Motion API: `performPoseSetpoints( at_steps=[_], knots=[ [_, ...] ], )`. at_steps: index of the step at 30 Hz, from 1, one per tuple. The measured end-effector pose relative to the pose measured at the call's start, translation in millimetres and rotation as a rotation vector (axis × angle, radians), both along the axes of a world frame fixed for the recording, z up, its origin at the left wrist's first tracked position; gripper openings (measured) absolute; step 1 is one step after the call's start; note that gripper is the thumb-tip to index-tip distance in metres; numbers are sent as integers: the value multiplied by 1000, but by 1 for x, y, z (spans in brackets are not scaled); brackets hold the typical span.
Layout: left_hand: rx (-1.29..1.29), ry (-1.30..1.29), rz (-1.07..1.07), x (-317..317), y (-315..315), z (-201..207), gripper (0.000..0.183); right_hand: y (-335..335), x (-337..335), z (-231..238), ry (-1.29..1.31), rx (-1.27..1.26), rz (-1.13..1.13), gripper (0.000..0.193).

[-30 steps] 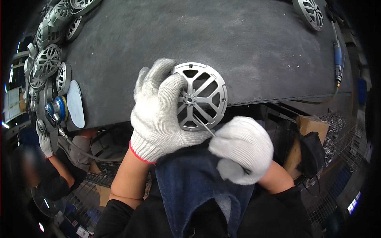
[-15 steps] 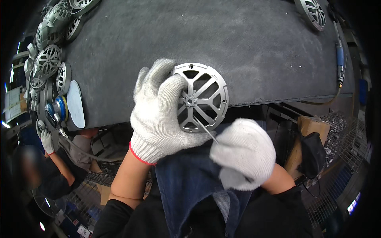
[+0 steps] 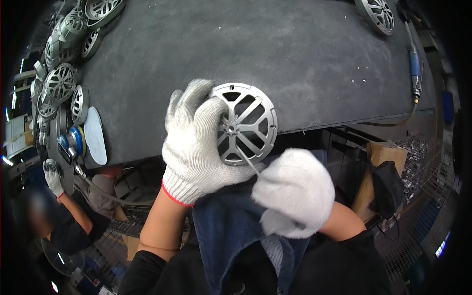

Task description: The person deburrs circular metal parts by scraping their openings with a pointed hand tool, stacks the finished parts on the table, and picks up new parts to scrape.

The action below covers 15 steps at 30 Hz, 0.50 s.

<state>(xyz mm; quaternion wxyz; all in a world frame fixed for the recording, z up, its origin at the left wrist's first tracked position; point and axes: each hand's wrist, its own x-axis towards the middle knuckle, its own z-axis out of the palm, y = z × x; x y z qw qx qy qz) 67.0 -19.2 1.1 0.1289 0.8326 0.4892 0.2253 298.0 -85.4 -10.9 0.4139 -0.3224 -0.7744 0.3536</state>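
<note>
My left hand (image 3: pixel 191 137), in a white knit glove with a red cuff edge, grips a round silver metal cover (image 3: pixel 256 128) by its left side. The cover has branching spokes, a toothed hub and small holes around its rim. It is held over the near edge of the dark table. My right hand (image 3: pixel 297 191), also gloved, is closed around a thin metal rod-like tool (image 3: pixel 248 160); its handle is hidden in the fist. The tool's tip reaches into an opening between the spokes at the lower part of the cover.
Similar covers (image 3: pixel 60 82) are piled on the left of the dark table (image 3: pixel 295 64), beside a blue sander (image 3: pixel 73 142) and a pale oval pad (image 3: pixel 95 136). Another cover (image 3: pixel 377 15) lies far right, near a blue air tool (image 3: pixel 416 66). A co-worker's gloved hand (image 3: pixel 53 179) shows at left.
My right hand and the rod tool have moved slightly left. The cover appears a little lower and further left, still in my left hand. The whole view has shifted a bit.
</note>
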Motion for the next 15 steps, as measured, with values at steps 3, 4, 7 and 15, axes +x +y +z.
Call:
performPoseSetpoints(
  at_steps=[3, 4, 7, 15],
  knots=[
    [17, -87, -9, 2, 2, -1, 87, -5, -1, 11, 27, -23, -6, 46],
    [17, -59, -10, 3, 3, 2, 85, -4, -1, 18, -11, -37, 14, 46],
    [11, -31, -16, 3, 3, 4, 86, -3, -10, 12, 20, -16, -43, 46],
    [91, -47, 113, 8, -15, -17, 106, 4, -17, 15, 57, 31, -127, 30]
  ],
)
